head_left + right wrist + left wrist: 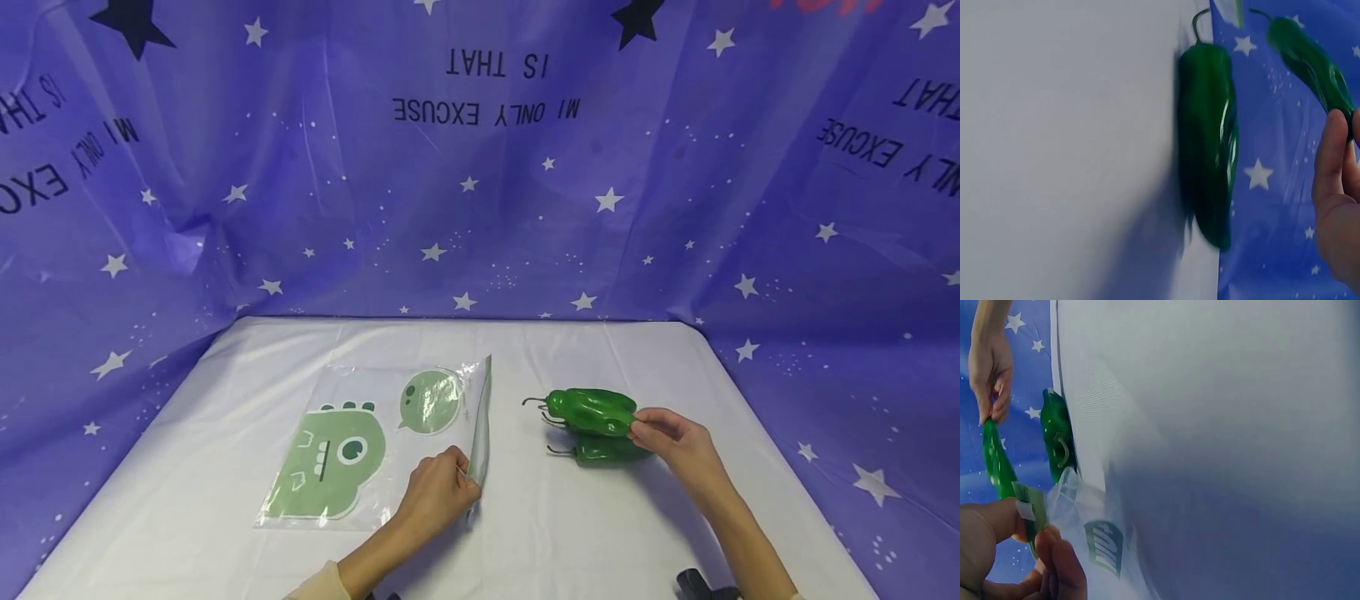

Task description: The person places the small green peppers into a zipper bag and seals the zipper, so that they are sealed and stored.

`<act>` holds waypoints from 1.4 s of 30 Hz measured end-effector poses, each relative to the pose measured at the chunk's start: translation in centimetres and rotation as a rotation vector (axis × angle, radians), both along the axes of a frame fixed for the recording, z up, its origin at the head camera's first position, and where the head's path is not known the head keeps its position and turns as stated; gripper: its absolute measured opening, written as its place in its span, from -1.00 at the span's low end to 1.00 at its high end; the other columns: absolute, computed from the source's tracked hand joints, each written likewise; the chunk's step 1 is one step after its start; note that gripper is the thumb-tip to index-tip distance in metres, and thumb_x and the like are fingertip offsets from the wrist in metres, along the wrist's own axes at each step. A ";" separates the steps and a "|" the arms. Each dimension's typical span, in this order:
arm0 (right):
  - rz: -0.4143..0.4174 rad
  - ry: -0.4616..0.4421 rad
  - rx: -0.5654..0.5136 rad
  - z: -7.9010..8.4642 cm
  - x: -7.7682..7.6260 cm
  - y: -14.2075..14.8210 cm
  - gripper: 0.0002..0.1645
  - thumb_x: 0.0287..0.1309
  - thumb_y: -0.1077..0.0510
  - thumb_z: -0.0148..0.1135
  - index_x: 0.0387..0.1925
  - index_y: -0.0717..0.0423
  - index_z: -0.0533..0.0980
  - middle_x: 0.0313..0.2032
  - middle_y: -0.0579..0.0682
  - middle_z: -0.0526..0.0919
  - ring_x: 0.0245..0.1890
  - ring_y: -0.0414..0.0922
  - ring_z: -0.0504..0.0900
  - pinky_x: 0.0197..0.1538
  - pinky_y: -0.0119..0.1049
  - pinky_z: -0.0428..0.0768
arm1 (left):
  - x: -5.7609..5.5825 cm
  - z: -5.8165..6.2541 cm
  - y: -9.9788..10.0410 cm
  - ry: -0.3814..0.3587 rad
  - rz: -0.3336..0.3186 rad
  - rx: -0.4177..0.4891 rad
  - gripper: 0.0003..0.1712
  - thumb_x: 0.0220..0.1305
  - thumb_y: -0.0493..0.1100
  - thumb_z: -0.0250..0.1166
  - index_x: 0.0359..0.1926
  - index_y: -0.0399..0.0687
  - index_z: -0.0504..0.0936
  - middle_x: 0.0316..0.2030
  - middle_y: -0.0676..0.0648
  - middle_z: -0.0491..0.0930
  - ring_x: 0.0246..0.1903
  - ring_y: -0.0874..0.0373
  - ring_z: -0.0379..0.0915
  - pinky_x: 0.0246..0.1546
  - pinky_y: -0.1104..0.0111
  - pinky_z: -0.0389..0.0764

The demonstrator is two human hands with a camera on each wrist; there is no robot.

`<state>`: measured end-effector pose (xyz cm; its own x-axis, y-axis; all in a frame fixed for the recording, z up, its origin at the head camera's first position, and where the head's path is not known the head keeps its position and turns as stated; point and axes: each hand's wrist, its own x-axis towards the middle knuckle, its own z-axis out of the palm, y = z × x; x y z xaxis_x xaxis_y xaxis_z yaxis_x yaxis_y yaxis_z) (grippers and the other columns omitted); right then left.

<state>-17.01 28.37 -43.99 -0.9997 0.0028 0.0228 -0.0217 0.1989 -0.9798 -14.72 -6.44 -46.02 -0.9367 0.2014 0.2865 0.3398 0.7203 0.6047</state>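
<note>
A clear plastic bag (352,442) printed with a green dinosaur lies flat on the white table (570,533). My left hand (459,481) pinches the bag's right edge and lifts that edge upright. In the left wrist view the fingertips (1054,550) hold the bag's mouth (1085,512). My right hand (641,429) grips the blunt end of a green pepper (588,411) just above a second green pepper (603,451), which lies on the table. The right wrist view shows the lying pepper (1207,137) and the held pepper (1310,59) by my fingers (1332,169).
A blue cloth with white stars and printed words (480,167) hangs behind and around the table on all sides. A small dark object (697,583) sits at the table's front edge on the right.
</note>
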 end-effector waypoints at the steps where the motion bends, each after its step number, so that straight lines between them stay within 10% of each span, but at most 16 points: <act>1: -0.002 0.011 -0.014 0.2 -0.3 -0.5 -0.54 0.16 0.12 0.30 -0.06 0.42 0.45 -0.29 -0.03 0.65 -0.25 -0.18 0.66 -0.09 -0.32 0.61 | 0.0 0.0 0.0 0.022 0.006 -0.012 -0.86 -0.29 -0.36 0.22 -0.55 -0.14 0.49 -0.80 0.21 0.33 -0.74 0.34 0.24 -0.67 0.47 0.35; 23: 0.046 -0.031 -0.084 -0.1 -4.7 -6.3 -0.57 0.11 0.17 0.34 -0.09 0.42 0.49 -0.30 0.11 0.63 -0.22 0.07 0.66 -0.06 -0.09 0.60 | -0.1 1.2 0.3 0.173 0.044 0.021 -0.94 -0.07 -0.33 0.31 -0.52 -0.09 0.63 -0.68 0.22 0.42 -0.64 0.39 0.33 -0.55 0.45 0.46; 34: 0.020 -0.098 -0.023 0.4 -5.4 -7.2 -0.67 0.14 0.25 0.30 -0.14 0.43 0.51 -0.36 0.07 0.62 -0.36 -0.18 0.64 -0.15 -0.29 0.63 | -0.8 1.1 -0.1 0.296 0.069 0.093 -0.88 -0.01 -0.30 0.40 -0.53 0.03 0.70 -0.61 0.23 0.46 -0.59 0.42 0.34 -0.57 0.56 0.42; 42: 0.036 -0.164 -0.241 1.3 -6.5 -7.4 -0.61 0.20 0.29 0.22 -0.02 0.50 0.42 -0.27 0.06 0.58 -0.27 -0.19 0.64 -0.10 -0.40 0.60 | -0.9 0.5 -0.2 0.351 -0.033 0.092 -0.89 -0.05 -0.34 0.44 -0.52 -0.05 0.71 -0.60 0.15 0.47 -0.61 0.39 0.34 -0.58 0.59 0.40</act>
<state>-23.56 20.94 -42.65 -0.9895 -0.0475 -0.1365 0.1384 -0.0383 -0.9896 -15.59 -6.59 -45.51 -0.7713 0.1884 0.6080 0.5606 0.6534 0.5087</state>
